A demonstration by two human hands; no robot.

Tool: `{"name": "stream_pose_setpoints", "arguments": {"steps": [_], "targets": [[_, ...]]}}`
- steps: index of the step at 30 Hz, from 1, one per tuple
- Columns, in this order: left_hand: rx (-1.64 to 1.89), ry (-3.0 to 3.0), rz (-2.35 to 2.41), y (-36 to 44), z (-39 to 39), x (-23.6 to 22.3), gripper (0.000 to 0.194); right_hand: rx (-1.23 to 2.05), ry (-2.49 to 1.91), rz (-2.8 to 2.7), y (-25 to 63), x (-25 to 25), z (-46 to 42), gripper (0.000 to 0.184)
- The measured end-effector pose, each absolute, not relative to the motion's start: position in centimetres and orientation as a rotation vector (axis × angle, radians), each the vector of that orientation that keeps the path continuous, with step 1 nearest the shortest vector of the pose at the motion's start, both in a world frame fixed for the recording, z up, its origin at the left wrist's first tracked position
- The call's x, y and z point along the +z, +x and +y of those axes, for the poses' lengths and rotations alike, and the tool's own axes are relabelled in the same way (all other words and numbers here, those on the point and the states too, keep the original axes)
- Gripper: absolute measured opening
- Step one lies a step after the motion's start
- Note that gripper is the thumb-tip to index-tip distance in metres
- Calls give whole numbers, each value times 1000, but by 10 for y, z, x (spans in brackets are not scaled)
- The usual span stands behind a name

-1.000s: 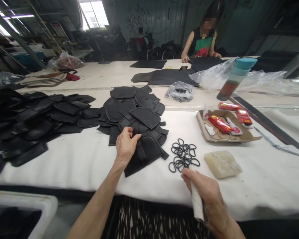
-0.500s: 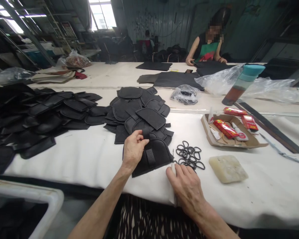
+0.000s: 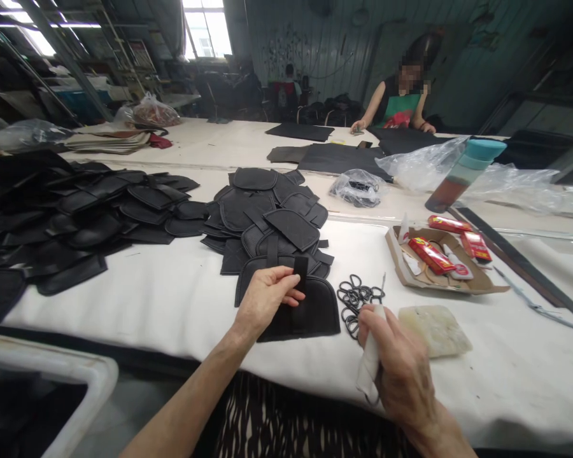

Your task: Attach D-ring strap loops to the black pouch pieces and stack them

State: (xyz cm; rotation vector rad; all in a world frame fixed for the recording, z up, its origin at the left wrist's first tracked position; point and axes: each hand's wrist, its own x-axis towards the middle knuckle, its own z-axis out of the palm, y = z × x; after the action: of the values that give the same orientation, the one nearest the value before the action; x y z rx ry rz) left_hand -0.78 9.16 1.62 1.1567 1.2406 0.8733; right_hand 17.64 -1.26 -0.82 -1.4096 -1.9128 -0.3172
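My left hand (image 3: 270,298) pinches the upright end of a short black strap (image 3: 300,268). That strap belongs to a black flap piece (image 3: 321,312) with a rounded edge, lying at the front of a heap of similar pieces (image 3: 248,207). In my right hand (image 3: 403,359) is an awl (image 3: 371,362) with a white wrapped handle. Its thin metal tip points up and away, over the black D-rings (image 3: 356,289) that lie loose on the white table cover. A yellowish, wax-like block (image 3: 439,331) lies just right of this hand, partly behind it.
An open cardboard tray (image 3: 401,261) holds red packets and small glue bottles. Behind it stand a tilted blue-lidded bottle (image 3: 465,175) and plastic wrap (image 3: 420,162). More black pieces (image 3: 76,222) are heaped left. A white bin (image 3: 107,375) is lower left. A person (image 3: 401,105) sits opposite.
My left hand has lifted the strap end upright from the flap piece. My right hand swung left toward the flap, then back right with the awl, among the D-rings.
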Motion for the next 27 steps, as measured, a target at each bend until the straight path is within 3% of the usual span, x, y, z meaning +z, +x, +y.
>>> {"name": "stream_pose_setpoints", "arguments": {"steps": [6,13,23,27], "targets": [[714,1164,1128,3,75,18,21,-9,-1295,-1720,171,5,12,17],[676,1246,1094,5,72,21,13,-21,-1217,-1772,162,10,34,17],[653,1317,1013,4,69,23,15,-625,-941,-2146,169,15,37,14],[708,1383,1023,6,62,26,18,-695,-875,-2220,169,18,35,15]]}}
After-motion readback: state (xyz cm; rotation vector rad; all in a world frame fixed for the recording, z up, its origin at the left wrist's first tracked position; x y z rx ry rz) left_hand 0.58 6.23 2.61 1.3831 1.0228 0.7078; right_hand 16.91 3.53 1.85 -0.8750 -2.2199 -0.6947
